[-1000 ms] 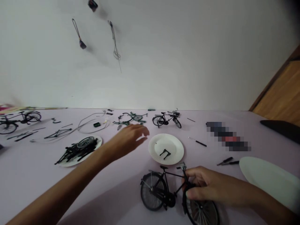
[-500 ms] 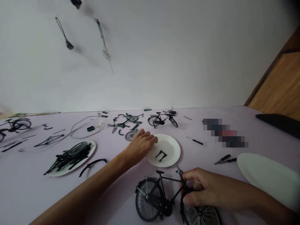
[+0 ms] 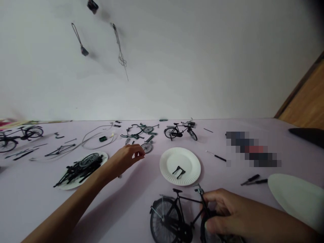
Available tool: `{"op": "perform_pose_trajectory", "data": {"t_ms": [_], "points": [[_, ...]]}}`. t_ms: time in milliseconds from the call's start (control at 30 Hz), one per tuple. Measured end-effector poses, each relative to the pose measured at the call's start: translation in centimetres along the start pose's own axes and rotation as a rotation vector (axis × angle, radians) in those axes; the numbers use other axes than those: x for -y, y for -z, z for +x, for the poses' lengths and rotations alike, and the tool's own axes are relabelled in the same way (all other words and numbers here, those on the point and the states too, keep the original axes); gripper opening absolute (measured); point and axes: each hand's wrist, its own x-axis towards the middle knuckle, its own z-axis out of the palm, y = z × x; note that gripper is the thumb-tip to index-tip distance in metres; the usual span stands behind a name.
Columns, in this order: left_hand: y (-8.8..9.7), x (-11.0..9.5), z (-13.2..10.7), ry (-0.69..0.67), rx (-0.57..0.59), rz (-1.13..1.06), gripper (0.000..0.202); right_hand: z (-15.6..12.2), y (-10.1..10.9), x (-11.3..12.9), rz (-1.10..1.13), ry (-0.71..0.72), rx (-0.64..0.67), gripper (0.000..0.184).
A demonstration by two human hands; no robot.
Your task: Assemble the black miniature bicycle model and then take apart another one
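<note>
A black model bicycle (image 3: pixel 181 216) stands upright close to me, its lower part cut off by the picture's edge. My right hand (image 3: pixel 220 212) is closed around its front end, by the fork and front wheel. My left hand (image 3: pixel 129 156) hovers over the table, left of the white paper plate (image 3: pixel 163 173). Its fingers are loosely bent with a gap under them, and I see nothing in them. On that plate lies a small black U-shaped part (image 3: pixel 179 171). Just beyond my left fingertips is a loose spoked wheel (image 3: pixel 147 147).
A second paper plate (image 3: pixel 104 158) at left is heaped with black bicycle parts. Another model bicycle (image 3: pixel 179 131) stands near the wall. Green bicycle parts (image 3: pixel 138 130) lie beside it. Screwdrivers (image 3: pixel 253 179) and a white plate (image 3: pixel 291 192) are at right.
My left hand has moved left, away from the plate with the U-shaped part. My right hand still holds the model bicycle. The view has shifted slightly left.
</note>
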Motion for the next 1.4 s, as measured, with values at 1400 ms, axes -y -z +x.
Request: {"op": "perform_pose_trajectory", "data": {"t_ms": [1400], "points": [[-1.2, -5.9, 0.3, -0.239, -0.020, -0.025, 0.020, 0.2, -0.1, 0.9, 0.094, 0.018, 0.040, 0.026]]}}
